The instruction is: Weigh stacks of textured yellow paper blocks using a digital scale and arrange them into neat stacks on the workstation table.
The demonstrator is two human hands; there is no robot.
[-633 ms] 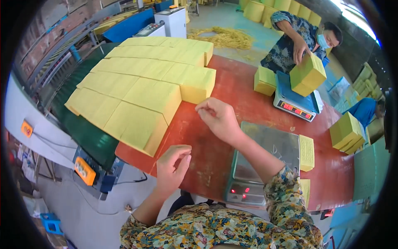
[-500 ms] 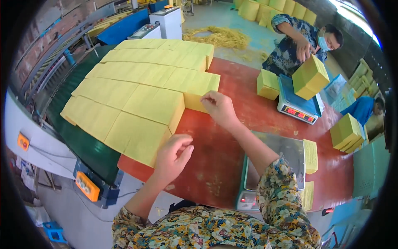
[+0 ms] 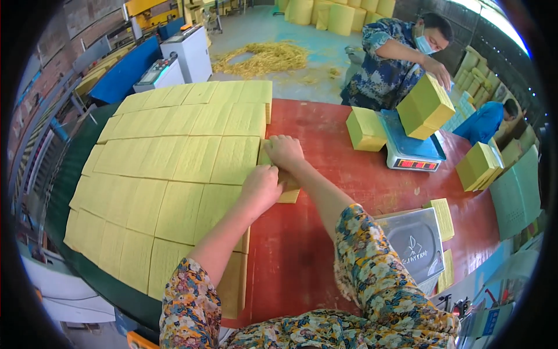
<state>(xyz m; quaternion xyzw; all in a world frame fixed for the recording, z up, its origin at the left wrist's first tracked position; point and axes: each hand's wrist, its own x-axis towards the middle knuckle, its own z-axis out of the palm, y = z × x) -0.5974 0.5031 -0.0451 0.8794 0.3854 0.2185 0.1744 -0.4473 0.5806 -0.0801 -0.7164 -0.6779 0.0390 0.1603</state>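
The left hand point(image 3: 261, 189) and right hand point(image 3: 284, 152) have been brought together over a yellow block point(image 3: 289, 196) on the red table point(image 3: 322, 131), beside the rows point(image 3: 174, 157). Grip is hidden and cannot be told; the block could be splayed by uneven squeezing.

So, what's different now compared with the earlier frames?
The left hand has moved forward to meet the right hand; earlier they were apart. Both are now at a yellow paper stack along the right edge of the rows; whether they grip it is hidden. The view has turned too. Unchanged: the co-worker's hand stays on the tall yellow block at the blue scale.
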